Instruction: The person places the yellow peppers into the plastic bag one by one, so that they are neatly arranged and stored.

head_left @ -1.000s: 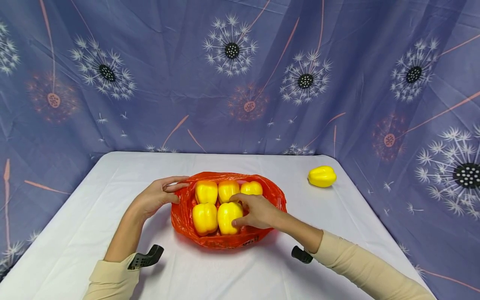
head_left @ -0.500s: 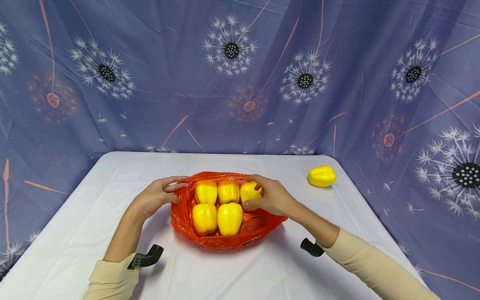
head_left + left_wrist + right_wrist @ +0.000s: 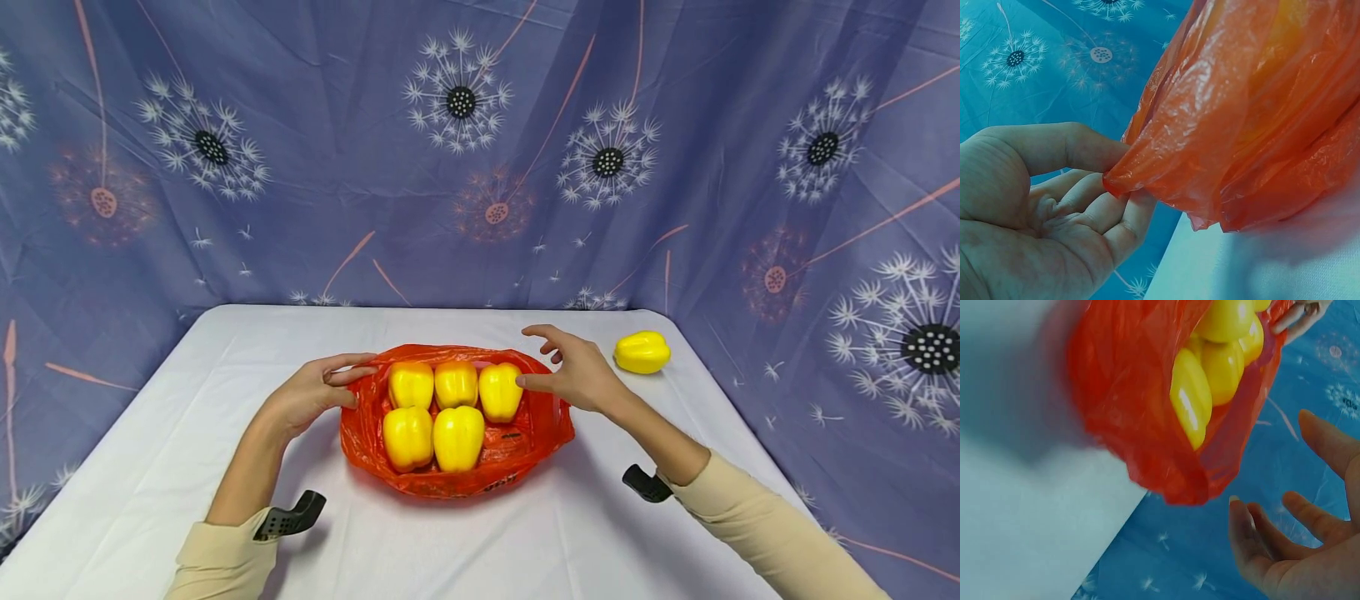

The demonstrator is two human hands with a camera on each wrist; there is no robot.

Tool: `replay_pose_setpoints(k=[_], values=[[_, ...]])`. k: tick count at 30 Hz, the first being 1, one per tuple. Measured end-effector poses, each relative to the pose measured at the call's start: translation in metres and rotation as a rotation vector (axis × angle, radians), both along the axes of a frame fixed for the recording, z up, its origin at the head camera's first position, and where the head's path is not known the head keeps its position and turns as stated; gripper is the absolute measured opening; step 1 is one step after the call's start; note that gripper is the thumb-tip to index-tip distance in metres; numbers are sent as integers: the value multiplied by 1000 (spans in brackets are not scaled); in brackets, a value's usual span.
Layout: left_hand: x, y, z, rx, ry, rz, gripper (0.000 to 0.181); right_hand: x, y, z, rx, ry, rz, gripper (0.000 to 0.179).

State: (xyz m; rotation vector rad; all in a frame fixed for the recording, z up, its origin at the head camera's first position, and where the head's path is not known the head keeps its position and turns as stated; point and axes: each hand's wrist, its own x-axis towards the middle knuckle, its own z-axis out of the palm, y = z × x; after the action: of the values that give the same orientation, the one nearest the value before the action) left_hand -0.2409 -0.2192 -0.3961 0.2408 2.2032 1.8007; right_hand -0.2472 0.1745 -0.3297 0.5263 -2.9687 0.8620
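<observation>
A red plastic bag (image 3: 450,483) lies spread on the white cloth with its mouth up, and several yellow bell peppers (image 3: 459,439) stand in it in two rows. At the bag's left side, my left hand (image 3: 311,396) pinches the rim; the left wrist view shows the red film (image 3: 1179,144) between thumb and fingers. My right hand (image 3: 581,371) is over the bag's right edge with fingers spread and nothing in them. Its thumb overlaps the back-right pepper (image 3: 499,393) in the head view. From the right wrist, the hand (image 3: 1310,556) appears apart from the bag.
One more yellow bell pepper (image 3: 642,352) lies on its side at the back right of the white-covered table (image 3: 247,350). A blue curtain (image 3: 337,150) with dandelion prints hangs behind and along the sides. Black camera mounts (image 3: 292,515) sit at both wrists.
My right hand has moved from the front-row pepper to the back-right one, then off to the right with its fingers opening. My left hand stays at the bag's rim.
</observation>
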Motion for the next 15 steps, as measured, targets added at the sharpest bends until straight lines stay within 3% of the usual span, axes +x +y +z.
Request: replay_pose_setpoints(k=[15], values=[[0,-1,-2,15,16,-2,73,-21,47,5,-77,134,-159,78]])
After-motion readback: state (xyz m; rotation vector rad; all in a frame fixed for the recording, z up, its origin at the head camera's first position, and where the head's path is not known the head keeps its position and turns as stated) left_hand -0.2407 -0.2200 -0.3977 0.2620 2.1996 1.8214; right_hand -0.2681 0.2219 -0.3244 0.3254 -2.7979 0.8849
